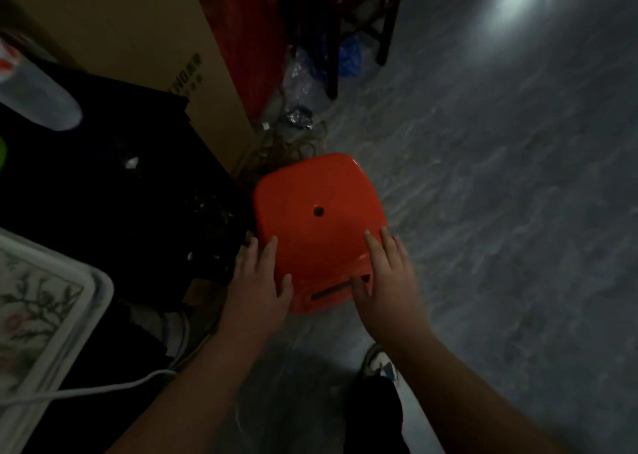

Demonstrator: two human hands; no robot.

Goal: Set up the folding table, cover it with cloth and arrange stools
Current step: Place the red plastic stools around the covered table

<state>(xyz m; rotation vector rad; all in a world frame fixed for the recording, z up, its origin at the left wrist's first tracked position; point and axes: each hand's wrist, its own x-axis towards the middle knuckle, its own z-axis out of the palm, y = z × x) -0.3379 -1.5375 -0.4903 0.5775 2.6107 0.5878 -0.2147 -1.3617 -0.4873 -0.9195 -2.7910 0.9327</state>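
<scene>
1. We see a red stool (319, 226) standing on the grey floor (500, 194), its square seat facing up at us with a small round hole near the middle.
2. Our left hand (260, 286) lies on the near left corner of the seat. The fingers are straight and spread, resting flat on the plastic, and the thumb reaches onto the near edge. It is not curled round anything.
3. Our right hand (388, 281) lies on the near right corner. Its fingers are straight and lie along the seat's right edge, while the thumb points in toward the slot in the stool's near side; we cannot tell whether the thumb goes into the slot or only rests at it.
4. The stool stands just beside a dark heap (114, 191) on its left, and a tall cardboard box (148, 29) rises behind that heap.
5. Beyond the stool, loose cords and crumpled plastic bags (303, 84) lie on the floor, near dark wooden legs (386, 22) of some furniture and a red panel (241, 29).
6. At the lower left we see the corner of a white-rimmed surface with a flower pattern (38, 315), with a white cable (103, 388) running beside it.
7. A shoe (378, 362) shows on the floor between our forearms.
</scene>
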